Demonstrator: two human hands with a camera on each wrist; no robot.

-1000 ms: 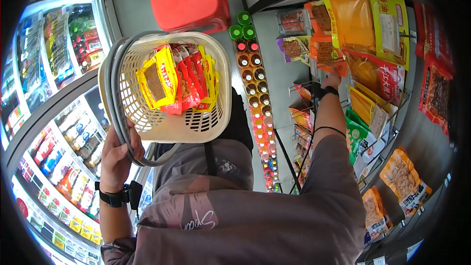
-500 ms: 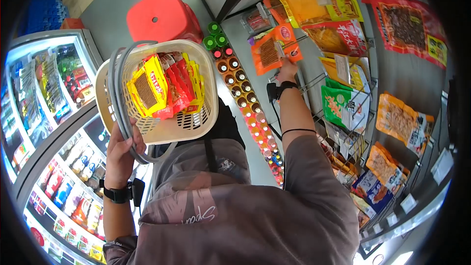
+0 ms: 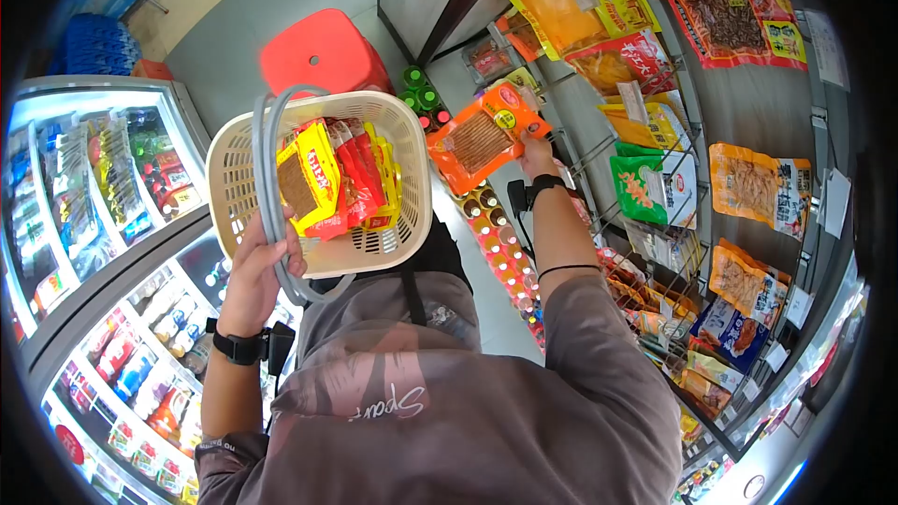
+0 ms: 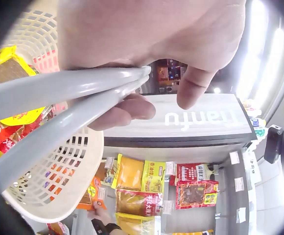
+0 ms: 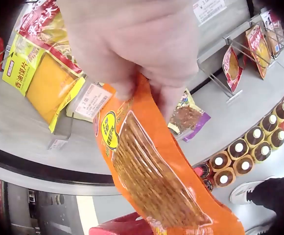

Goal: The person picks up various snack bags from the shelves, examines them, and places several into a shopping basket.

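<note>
The left hand is curled round the grey handles of a cream basket. Inside the basket lie a yellow packet and several red and yellow ones. Between thumb and fingers the right hand pinches the edge of an orange packet with brown strips showing through its window. That packet hangs just right of the basket rim, off the rack. In the right wrist view the fingers hold the orange packet by its top end.
A rack at the right carries hanging packets, among them a green one and a red one. Rows of bottles stand on the floor beside it. A red stool is beyond the basket. A lit fridge is at the left.
The right hand has drawn the orange packet away from the rack, leftward to beside the basket. The basket stays in the left hand, and the head view has shifted.
</note>
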